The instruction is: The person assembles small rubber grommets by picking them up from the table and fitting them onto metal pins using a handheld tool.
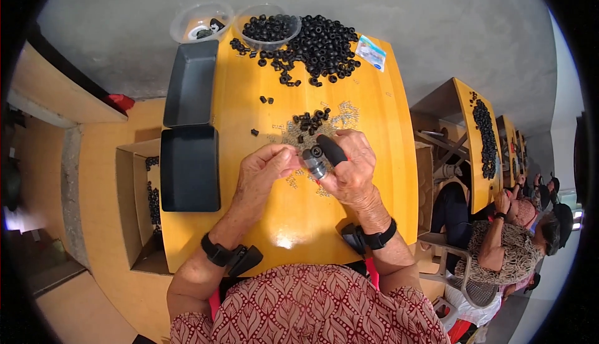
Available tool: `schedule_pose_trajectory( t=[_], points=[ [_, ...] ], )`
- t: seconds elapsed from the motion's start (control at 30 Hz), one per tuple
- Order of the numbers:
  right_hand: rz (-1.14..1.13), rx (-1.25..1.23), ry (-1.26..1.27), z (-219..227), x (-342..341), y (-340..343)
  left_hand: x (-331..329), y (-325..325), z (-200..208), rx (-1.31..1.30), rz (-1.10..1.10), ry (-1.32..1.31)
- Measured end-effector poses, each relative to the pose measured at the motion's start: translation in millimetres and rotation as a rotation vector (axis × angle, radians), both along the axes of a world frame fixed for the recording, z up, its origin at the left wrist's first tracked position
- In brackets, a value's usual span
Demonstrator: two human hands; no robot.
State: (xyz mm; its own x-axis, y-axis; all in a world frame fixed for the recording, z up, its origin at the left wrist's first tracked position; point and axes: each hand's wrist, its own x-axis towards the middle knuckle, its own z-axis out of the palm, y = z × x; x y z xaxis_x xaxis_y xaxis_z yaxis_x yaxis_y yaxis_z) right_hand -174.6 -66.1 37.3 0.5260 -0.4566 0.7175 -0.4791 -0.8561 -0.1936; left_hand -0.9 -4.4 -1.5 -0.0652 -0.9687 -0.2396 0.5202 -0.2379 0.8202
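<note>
Over the near middle of the yellow table, my right hand (pixel 357 168) pinches a small black hollow plastic piece (pixel 317 151) between thumb and index finger. A black sleeve covers that index finger, and dark wrapping goes round the thumb. My left hand (pixel 265 166) is close beside it, thumb and fingertips pressed together; whatever they hold is too small to make out. Just beyond both hands lie small metal springs (pixel 346 116), with a little heap of black plastic pieces (pixel 312 121) among them. Both wrists wear black straps.
A large pile of black pieces (pixel 327 47) covers the table's far end, beside a clear bowl (pixel 293 29) of them and another clear bowl (pixel 176 30). Two dark trays (pixel 190 203) line the left edge. A cardboard box (pixel 134 213) stands below left. Other people (pixel 508 253) sit at right.
</note>
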Motion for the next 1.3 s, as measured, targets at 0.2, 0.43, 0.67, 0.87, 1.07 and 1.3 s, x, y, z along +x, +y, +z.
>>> schedule_pose_trajectory(
  t=[0.2, 0.43, 0.67, 0.87, 1.07, 1.3],
  points=[
    [0.008, -0.002, -0.005, -1, -4, -2, -2, -1, 2, -0.058, 0.031, -0.071],
    [0.02, 0.0, -0.065, -4, -3, 4, -1, 4, 17, -0.07, 0.02, -0.132],
    [0.028, -0.05, 0.017, 3, -1, 14, -5, 15, 26, -0.143, 0.043, -0.135],
    [0.095, -0.07, 0.071, 7, 1, 27, -4, 27, 29, -0.227, 0.028, -0.089],
    [0.182, -0.072, 0.082, 6, 17, 36, 4, 49, 29, -0.185, 0.124, -0.107],
    [0.205, 0.144, 0.019, 19, 33, 50, 41, 71, 47, -0.175, 0.385, -0.195]
  ],
)
